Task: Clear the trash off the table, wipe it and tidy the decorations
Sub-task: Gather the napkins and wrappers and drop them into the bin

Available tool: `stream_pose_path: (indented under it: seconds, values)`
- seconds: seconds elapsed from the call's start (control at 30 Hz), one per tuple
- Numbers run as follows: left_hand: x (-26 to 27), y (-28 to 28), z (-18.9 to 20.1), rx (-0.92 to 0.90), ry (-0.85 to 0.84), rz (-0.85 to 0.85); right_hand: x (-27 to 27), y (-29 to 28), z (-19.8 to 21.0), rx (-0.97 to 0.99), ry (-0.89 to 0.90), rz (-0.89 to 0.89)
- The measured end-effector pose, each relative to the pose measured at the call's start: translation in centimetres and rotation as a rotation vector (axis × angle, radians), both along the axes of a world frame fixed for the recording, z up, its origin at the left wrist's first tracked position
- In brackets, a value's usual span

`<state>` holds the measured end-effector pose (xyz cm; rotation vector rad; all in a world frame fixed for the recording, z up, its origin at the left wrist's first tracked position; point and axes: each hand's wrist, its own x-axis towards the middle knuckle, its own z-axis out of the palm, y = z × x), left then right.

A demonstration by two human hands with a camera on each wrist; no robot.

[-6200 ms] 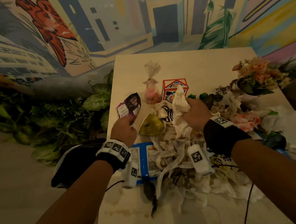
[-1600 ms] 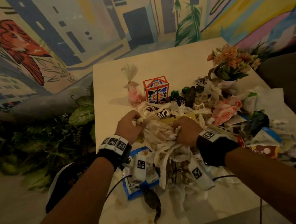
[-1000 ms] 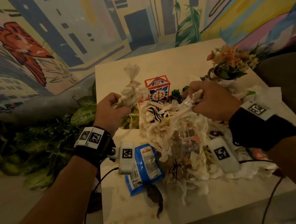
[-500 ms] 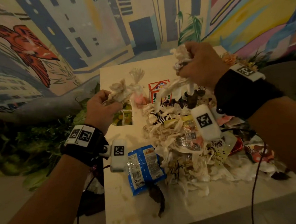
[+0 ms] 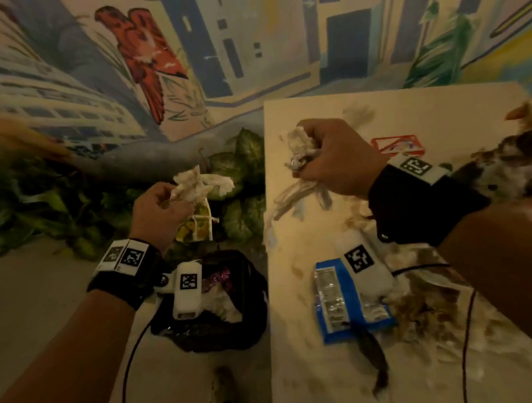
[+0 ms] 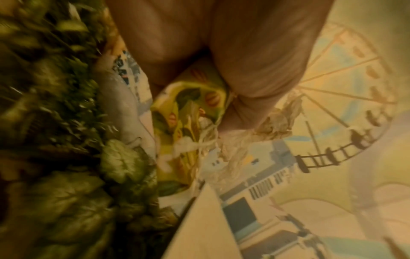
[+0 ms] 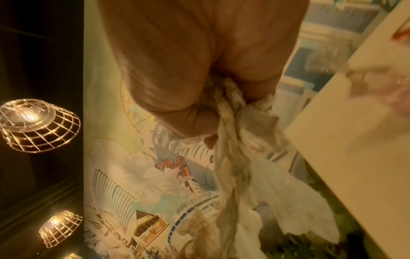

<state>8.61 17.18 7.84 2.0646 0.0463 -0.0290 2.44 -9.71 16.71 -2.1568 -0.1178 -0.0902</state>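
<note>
My left hand [image 5: 163, 206] is off the table's left edge, above the black trash bag [image 5: 215, 315] on the floor. It grips crumpled white tissues [image 5: 196, 185] and a yellow-green wrapper [image 5: 196, 226] [image 6: 188, 112]. My right hand [image 5: 333, 157] hovers over the table's [image 5: 439, 115] left part and grips a bunch of white tissue strips [image 5: 298, 187] [image 7: 239, 157] that hang down from the fist. A blue snack packet [image 5: 341, 302] lies on the table near its front left. More crumpled paper trash [image 5: 424, 301] is piled to the right.
Green artificial leaves [image 5: 239, 184] line the floor beside the table under a painted mural wall. A red-edged decorative box [image 5: 397, 143] and flowers [image 5: 528, 113] stand at the table's far right, blurred. A dark leaf-like scrap [image 5: 374, 359] lies by the front edge.
Both hands lifted handfuls of tissue out of the pile and swung left; the left hand now hangs over the trash bag, and the right hand came down toward the table's left edge.
</note>
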Motion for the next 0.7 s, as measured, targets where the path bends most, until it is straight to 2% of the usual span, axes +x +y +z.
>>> stream_pose_path:
  seconds: [0.17, 0.33, 0.5, 0.6, 0.7]
  values:
    - [2.1, 7.5, -6.7, 0.256, 0.141, 0.008, 4.1, 9.1, -5.3, 0.051, 0.174, 0.052]
    - [3.2, 12.7, -15.3, 0.381, 0.32, -0.099, 7.5, 16.6, -14.7, 0.019, 0.447, 0.011]
    - [3.8, 14.4, -22.9, 0.439, 0.443, -0.178, 9.0, 20.6, -24.7, 0.007, 0.716, -0.106]
    - [4.0, 15.1, -26.8, 0.476, 0.511, -0.228, 8.8, 22.2, -28.8, 0.032, 0.766, -0.181]
    - [4.2, 15.7, -30.1, 0.527, 0.561, -0.28, 8.7, 23.0, -31.8, -0.002, 0.86, -0.164]
